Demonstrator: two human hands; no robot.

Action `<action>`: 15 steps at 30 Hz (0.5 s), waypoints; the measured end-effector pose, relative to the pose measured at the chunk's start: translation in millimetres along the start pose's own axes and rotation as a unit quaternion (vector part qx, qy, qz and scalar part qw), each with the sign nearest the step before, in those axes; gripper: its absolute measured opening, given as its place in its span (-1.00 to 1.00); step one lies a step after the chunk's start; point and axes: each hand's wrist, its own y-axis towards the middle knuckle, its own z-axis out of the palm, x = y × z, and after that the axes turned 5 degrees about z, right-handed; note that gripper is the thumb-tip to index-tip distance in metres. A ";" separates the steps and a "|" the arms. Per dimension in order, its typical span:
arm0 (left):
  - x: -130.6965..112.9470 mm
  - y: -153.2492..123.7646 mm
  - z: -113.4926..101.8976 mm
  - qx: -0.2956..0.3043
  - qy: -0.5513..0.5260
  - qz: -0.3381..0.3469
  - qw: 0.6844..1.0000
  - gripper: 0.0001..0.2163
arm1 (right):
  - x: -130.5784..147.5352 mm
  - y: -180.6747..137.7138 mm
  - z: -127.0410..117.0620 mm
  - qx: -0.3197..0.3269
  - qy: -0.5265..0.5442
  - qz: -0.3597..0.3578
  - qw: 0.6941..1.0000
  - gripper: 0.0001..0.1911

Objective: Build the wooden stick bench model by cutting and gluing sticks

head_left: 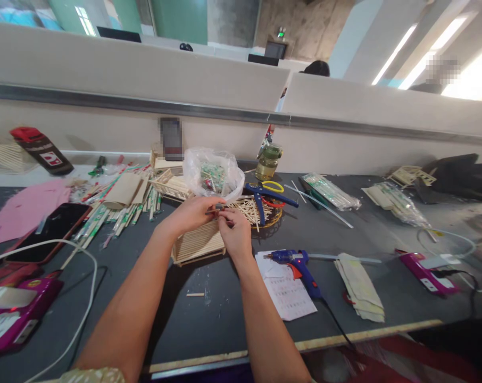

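My left hand (193, 212) and my right hand (235, 230) meet above a small box built of wooden sticks (197, 243) on the dark table. Both pinch a small dark and reddish object (217, 209) between the fingertips; I cannot make out what it is. Just behind the hands lie a heap of short wooden sticks (252, 208) on a round woven tray and a clear plastic bag (213, 173). Blue-handled scissors (267, 194) rest on that heap.
A blue hot glue gun (299, 266) lies on a printed sheet right of my arms, beside folded paper (360, 287). Wrapped chopsticks (117, 210), a phone (51, 231) and a white cable (85, 287) lie left. A glass jar (268, 161) stands behind. Pink devices lie at both sides.
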 end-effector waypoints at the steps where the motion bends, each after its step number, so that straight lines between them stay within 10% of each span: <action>1: 0.2 -0.1 0.2 0.000 0.002 0.003 1.000 -0.62 | -0.6 0.3 0.3 0.001 0.002 0.000 1.000 -0.77; 15: -0.8 -1.5 1.5 0.002 0.009 0.014 1.000 -0.62 | -3.1 0.7 2.7 0.003 0.035 0.000 0.999 -0.77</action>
